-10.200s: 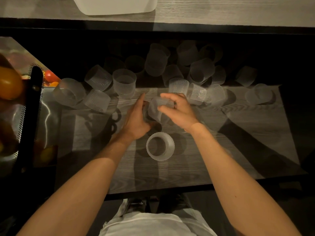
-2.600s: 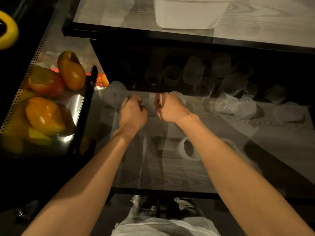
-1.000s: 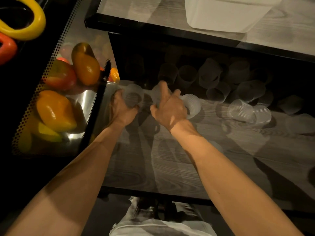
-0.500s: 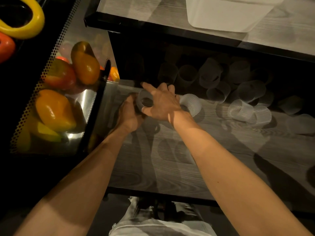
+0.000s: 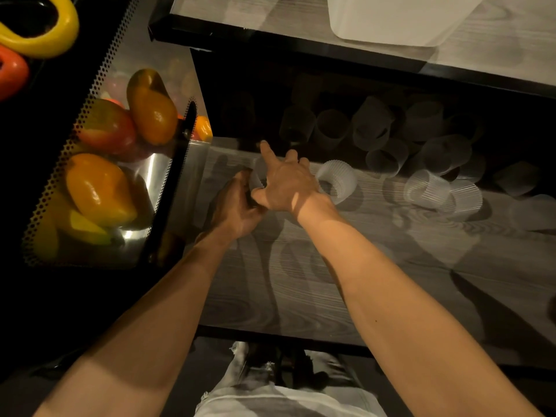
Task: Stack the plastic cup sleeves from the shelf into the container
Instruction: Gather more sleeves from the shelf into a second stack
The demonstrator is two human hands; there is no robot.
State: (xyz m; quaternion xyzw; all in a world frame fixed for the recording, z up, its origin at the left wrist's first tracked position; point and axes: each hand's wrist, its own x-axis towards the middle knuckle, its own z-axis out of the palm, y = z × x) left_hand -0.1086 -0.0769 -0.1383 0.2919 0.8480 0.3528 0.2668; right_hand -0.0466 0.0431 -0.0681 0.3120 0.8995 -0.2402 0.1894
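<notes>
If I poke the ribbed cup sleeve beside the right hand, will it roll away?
Probably: the ribbed cup sleeve lies on its side on the flat shelf, so it would likely roll. Its thin, see-through wall suggests it is light and may squash slightly.

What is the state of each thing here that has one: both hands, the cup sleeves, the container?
left hand: grips a cup sleeve.
right hand: spread over that sleeve, forefinger straight; grip unclear.
ribbed sleeve: loose, lying on its side.
back sleeves: scattered, unstacked, in shadow.
container: on the upper shelf, contents hidden.
</notes>
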